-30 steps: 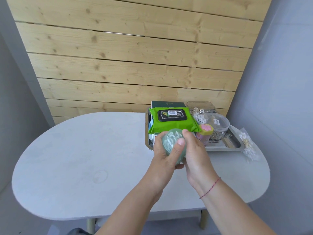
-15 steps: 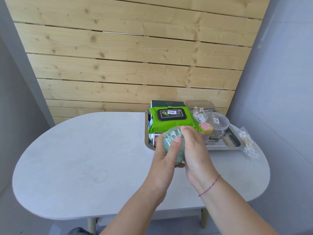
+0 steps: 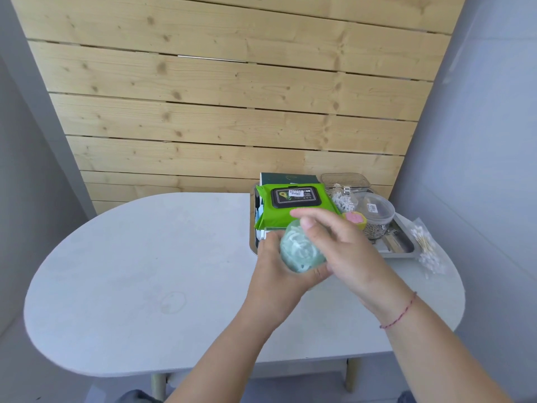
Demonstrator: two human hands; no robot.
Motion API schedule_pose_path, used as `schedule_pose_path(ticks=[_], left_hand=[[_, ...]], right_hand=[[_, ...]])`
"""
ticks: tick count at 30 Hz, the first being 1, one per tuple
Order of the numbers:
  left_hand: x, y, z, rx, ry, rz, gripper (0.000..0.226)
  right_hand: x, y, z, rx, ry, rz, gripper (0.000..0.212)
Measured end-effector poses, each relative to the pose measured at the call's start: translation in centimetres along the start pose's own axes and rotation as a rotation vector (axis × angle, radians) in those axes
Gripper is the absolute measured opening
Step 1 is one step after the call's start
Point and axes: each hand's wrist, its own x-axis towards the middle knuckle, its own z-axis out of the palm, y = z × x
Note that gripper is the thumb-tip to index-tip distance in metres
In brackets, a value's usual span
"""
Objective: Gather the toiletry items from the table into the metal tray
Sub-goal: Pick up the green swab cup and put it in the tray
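A round pale-green container with white pieces inside (image 3: 299,250) is cupped in my left hand (image 3: 279,274), just in front of the metal tray (image 3: 402,253). My right hand (image 3: 345,251) lies over the container's right side, fingers stretched across its top. The tray holds a green wet-wipes pack (image 3: 293,206), a dark green box (image 3: 287,178), a clear round tub (image 3: 374,212), a clear rectangular box (image 3: 345,181) and a pink-and-yellow item (image 3: 355,219). A clear bag of cotton swabs (image 3: 425,245) lies on the table right of the tray.
The white oval table (image 3: 145,271) ends close behind the tray at a wooden slat wall (image 3: 232,112). A grey wall stands at the right, near the swab bag.
Both hands have shifted slightly right with the container. My right fingers have slid further over its top, and my left thumb has dropped off its front.
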Motion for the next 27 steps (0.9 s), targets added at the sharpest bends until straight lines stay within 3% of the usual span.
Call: schedule_pose_path(ticks=[2, 4, 6, 9, 13, 20, 27], left_hand=[[0.1, 0.0, -0.2, 0.039, 0.051, -0.007, 0.059], [0.0, 0.2, -0.5, 0.112, 0.052, -0.01, 0.061], [-0.1, 0.6, -0.8, 0.106, -0.03, 0.003, 0.06], [-0.4, 1.8, -1.3, 0.102, -0.189, 0.071, 0.049], [-0.6, 2.0, -1.2, 0.213, -0.216, 0.223, 0.058], [-0.9, 1.6, -0.3, 0.206, -0.13, 0.278, 0.063], [-0.9, 1.5, -0.4, 0.266, -0.145, 0.262, 0.069]], right_hand=[[-0.4, 0.0, 0.3, -0.15, -0.132, -0.017, 0.055], [-0.4, 0.4, 0.3, -0.19, -0.145, -0.035, 0.064], [0.0, 0.7, -0.6, -0.083, -0.134, -0.028, 0.063], [0.5, 1.2, -3.1, 0.239, -0.272, 0.006, 0.06], [0.7, 2.2, -4.7, 0.505, -0.374, 0.012, 0.06], [0.5, 2.1, -4.8, 0.577, -0.367, -0.045, 0.063], [0.4, 1.8, -4.9, 0.468, -0.363, -0.058, 0.06]])
